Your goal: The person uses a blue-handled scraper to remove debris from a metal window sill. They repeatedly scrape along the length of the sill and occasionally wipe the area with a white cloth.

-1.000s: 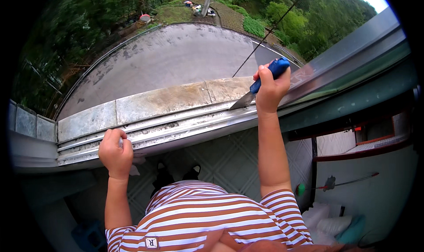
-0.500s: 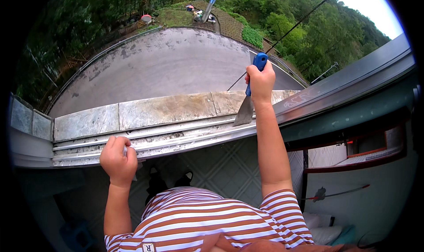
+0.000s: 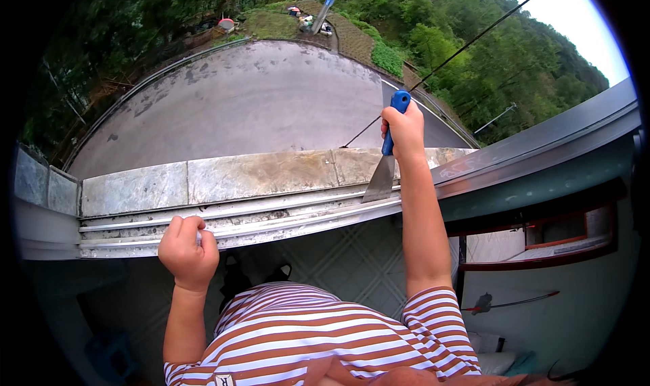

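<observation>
l. hand (image 3: 188, 254) is curled in a fist, thumb pressed to fingers, pinching a small pale bit (image 3: 199, 237), mostly hidden, can't tell what. nearer the body from l. hand, brown/white striped shirt (image 3: 325, 318) w/ a pale sq. patch (image 3: 224, 380), one dark letter on it, partly cut off. just beyond l. hand & running twd r. hand (image 3: 405, 130): window track (image 3: 291, 227), whitish parallel rails, grooves speckled w/ dark grime. farther out than l. hand, stone ledge (image 3: 254, 176), rect. slabs, mottled grey-white to brown.

r. hand is wrapped tight round the scraper (image 3: 388, 147), i.e. its smooth blue plastic-looking handle (image 3: 401, 102); rounded end w/ a hole sticks up past the fist. flat grey metal blade (image 3: 380, 181), flared, comes out on r. hand's near-left side, tilted, edge down at the track. right of r. hand, smooth silvery window frame (image 3: 535, 142).
</observation>
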Demonstrator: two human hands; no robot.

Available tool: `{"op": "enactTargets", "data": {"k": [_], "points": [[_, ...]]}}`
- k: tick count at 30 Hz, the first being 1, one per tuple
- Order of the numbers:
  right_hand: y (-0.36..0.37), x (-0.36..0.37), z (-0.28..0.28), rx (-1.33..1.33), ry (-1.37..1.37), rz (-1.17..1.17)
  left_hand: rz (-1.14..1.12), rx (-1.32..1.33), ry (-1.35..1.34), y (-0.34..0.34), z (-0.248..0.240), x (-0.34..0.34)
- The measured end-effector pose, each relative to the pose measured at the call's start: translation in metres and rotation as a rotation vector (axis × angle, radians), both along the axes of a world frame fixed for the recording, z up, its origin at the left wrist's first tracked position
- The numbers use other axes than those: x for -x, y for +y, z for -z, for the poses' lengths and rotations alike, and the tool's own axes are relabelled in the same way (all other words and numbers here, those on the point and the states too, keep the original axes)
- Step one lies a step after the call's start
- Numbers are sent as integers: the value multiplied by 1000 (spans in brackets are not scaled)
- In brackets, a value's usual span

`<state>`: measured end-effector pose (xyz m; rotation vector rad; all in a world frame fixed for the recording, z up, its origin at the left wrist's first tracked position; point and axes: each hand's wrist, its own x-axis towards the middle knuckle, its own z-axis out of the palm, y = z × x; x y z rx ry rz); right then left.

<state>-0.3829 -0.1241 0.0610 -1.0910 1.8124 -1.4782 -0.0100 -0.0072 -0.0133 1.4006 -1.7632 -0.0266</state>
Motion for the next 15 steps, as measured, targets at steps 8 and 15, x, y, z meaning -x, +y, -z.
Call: {"op": "enactTargets", "data": {"k": [8,15], "points": [[35,-28,-27,267,-25,17,12,15,16,0,0,0],[113,-62,-6,641,-18,126,35,-33,45,2,-3,0]]}}
